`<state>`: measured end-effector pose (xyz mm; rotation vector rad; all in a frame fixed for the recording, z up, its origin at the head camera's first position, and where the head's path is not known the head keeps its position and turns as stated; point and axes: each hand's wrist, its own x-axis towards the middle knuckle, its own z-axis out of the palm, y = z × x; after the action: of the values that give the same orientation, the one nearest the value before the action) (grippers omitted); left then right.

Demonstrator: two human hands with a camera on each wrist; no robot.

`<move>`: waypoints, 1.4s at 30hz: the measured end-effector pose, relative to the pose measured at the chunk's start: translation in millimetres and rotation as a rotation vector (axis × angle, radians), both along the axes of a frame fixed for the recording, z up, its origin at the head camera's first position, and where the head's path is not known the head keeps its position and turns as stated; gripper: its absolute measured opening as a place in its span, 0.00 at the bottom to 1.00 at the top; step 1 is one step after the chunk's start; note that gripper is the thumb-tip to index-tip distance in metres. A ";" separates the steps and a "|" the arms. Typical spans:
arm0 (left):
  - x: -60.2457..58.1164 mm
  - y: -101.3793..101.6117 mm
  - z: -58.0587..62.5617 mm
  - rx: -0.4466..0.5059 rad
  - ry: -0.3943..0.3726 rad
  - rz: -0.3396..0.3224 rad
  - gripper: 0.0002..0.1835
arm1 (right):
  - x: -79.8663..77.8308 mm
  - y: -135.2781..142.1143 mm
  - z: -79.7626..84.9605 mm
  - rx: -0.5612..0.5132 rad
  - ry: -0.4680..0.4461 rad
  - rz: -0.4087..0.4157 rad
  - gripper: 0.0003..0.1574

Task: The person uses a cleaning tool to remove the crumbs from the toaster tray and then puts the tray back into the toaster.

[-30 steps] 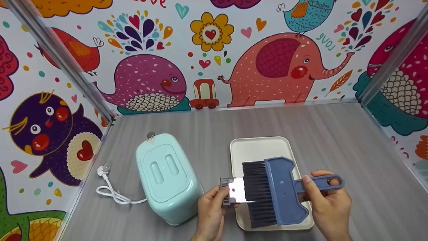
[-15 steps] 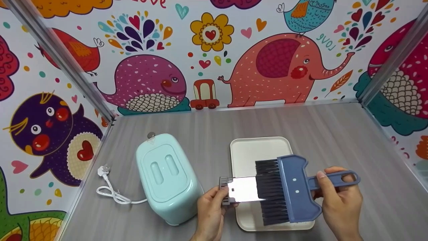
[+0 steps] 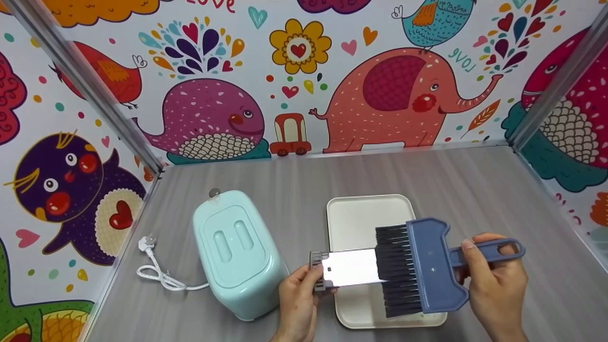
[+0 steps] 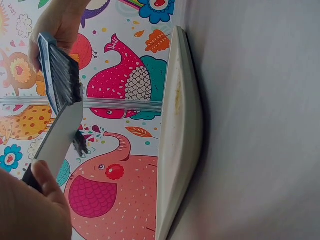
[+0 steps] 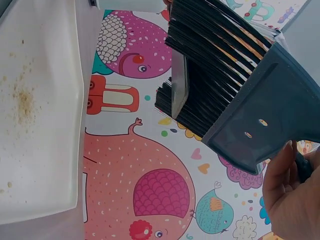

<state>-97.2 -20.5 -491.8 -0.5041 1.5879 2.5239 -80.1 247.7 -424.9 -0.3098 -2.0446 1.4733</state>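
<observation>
My left hand [image 3: 299,289] pinches the grey slotted end of a crumb tray [image 3: 351,267], a flat shiny metal plate held level over the white tray [image 3: 363,213]. My right hand [image 3: 498,280] grips the handle of a blue hand brush [image 3: 434,266] with long black bristles [image 3: 399,270]. The bristles meet the far end of the plate and hide it in the head view. In the right wrist view the plate's edge [image 5: 180,90] sits among the bristles. Brown crumbs [image 5: 24,104] lie scattered on the white tray below.
A mint-green toaster [image 3: 237,251] with a closed lid stands left of the white tray. Its white cord and plug [image 3: 161,273] lie at the far left. Patterned walls [image 3: 294,95] enclose the grey table [image 3: 285,190] at the back and sides.
My right hand has drawn the brush to the right along the plate, uncovering more of its metal. The left hand and crumb tray have barely moved.
</observation>
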 end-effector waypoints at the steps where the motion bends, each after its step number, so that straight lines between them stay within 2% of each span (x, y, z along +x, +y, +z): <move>1: -0.1 0.0 -0.4 -0.002 0.002 0.001 0.13 | -0.2 0.9 -0.2 0.005 0.001 -0.003 0.06; 8: -0.2 -0.4 0.2 0.002 0.012 0.016 0.13 | -2.9 4.9 0.5 -0.036 0.024 -0.015 0.07; 15: 0.0 -0.9 0.5 0.011 0.013 0.029 0.12 | -2.2 9.8 2.1 0.010 -0.009 -0.048 0.07; 29: 0.3 -1.0 1.6 0.021 0.012 0.047 0.12 | -2.9 15.2 6.3 0.014 -0.080 -0.117 0.08; 42: -0.2 -0.6 0.5 0.025 0.023 0.050 0.12 | -0.6 16.4 9.5 -0.012 -0.105 -0.120 0.09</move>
<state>-97.4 -21.1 -491.3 -0.5200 1.5695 2.5921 -80.7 264.1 -415.5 -0.5155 -2.0610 1.4235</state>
